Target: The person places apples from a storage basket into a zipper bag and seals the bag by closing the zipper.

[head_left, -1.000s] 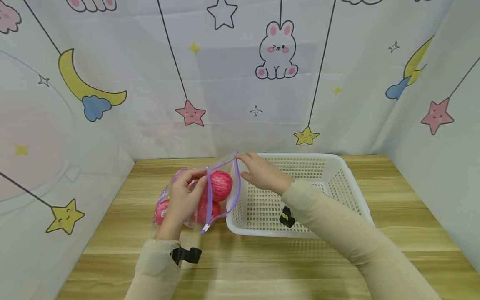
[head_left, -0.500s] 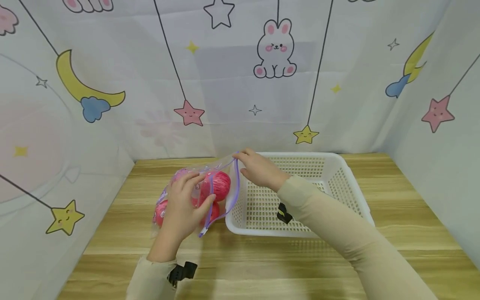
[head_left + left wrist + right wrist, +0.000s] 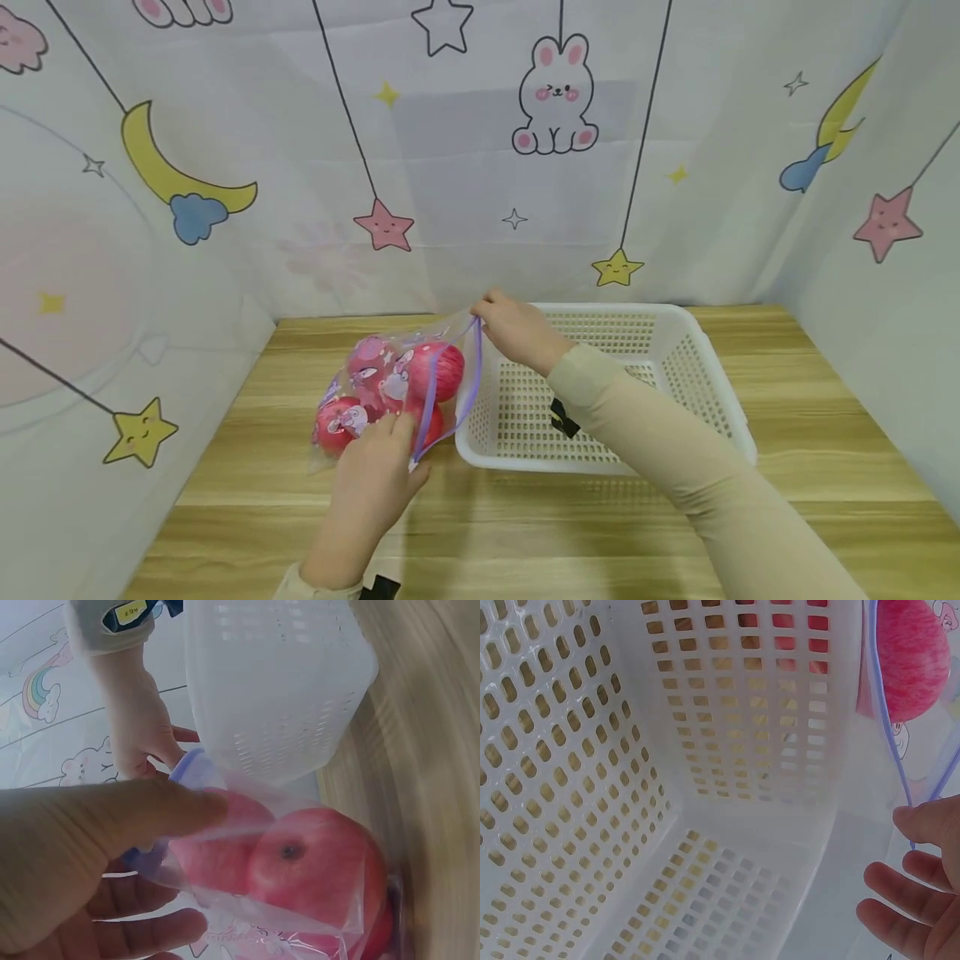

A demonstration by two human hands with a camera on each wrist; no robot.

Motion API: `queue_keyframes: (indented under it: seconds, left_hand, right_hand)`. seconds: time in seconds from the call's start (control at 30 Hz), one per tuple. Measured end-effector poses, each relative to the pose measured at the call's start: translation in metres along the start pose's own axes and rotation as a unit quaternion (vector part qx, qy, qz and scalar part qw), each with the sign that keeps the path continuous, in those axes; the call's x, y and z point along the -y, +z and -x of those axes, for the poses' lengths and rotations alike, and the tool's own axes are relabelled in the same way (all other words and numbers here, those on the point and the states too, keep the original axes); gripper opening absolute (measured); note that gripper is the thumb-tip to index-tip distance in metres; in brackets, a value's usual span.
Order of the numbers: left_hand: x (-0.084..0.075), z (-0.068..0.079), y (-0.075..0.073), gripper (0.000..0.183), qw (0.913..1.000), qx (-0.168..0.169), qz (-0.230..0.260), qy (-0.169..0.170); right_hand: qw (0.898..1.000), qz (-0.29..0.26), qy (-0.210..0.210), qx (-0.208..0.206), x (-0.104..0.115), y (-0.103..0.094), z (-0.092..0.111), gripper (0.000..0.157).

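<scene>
A clear zip bag (image 3: 393,385) with purple zip edges and printed cartoon figures lies on the table's left part, its mouth facing right. Several red apples (image 3: 448,372) fill it; one apple (image 3: 315,862) shows its dark hollow in the left wrist view. At the mouth's far corner my right hand (image 3: 521,333) pinches the zip edge between thumb and forefinger, its other fingers loosely bent. My left hand (image 3: 375,483) is at the bag's near side by the zip's lower end. In the left wrist view its thumb overlaps the bag's mouth, with the fingers extended apart from it.
A white perforated plastic basket (image 3: 540,464) stands directly right of the bag, under my right forearm. The wooden table (image 3: 232,533) ends at a white curtain (image 3: 465,167) with cartoon prints behind and at both sides.
My left hand has let go of the upper zip edge and moved down toward me to the bag's near side. My right hand still holds the far corner. The mouth stays spread.
</scene>
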State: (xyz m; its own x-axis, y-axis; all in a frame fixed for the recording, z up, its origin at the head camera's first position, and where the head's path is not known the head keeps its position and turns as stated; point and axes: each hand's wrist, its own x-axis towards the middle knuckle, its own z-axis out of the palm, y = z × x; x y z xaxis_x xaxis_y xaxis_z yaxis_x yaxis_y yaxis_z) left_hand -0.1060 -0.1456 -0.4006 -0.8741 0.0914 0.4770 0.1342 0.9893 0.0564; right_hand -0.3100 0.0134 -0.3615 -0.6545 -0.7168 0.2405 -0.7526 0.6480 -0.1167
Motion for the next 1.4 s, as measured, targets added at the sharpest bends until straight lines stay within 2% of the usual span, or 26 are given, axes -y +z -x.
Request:
queue_keyframes:
  seconds: [0.13,0.33,0.5,0.7,0.93,1.2,1.4]
  left_hand:
    - [-0.002,0.004,0.002,0.031,0.9999,0.002,0.01,-0.008]
    - [-0.003,0.006,0.001,0.023,0.9997,-0.018,0.015,0.004]
    - [-0.004,0.004,-0.002,0.023,0.9994,-0.023,0.023,0.009]
    - [-0.003,0.0,-0.009,0.023,0.9983,-0.046,0.027,0.024]
    - [0.001,-0.004,-0.021,0.027,0.9974,-0.065,0.025,0.021]
    - [0.001,-0.009,-0.031,0.027,0.9922,-0.112,0.026,0.049]
    - [0.001,-0.012,-0.035,0.029,0.9863,-0.146,0.03,0.071]
  right_hand:
    - [1.0,0.003,-0.001,-0.007,-0.002,0.002,-0.002,0.024]
    - [1.0,0.024,-0.006,-0.005,-0.002,0.003,-0.006,0.022]
    - [0.999,0.04,-0.02,-0.008,-0.003,0.005,-0.007,0.02]
    - [0.998,0.056,-0.022,-0.009,-0.005,0.006,-0.008,0.016]
    - [0.998,0.058,-0.021,-0.023,-0.007,0.002,-0.01,0.014]
    - [0.998,0.06,-0.021,-0.02,-0.009,-0.007,-0.009,0.015]
    - [0.995,0.072,-0.038,-0.049,-0.012,-0.012,-0.01,0.012]
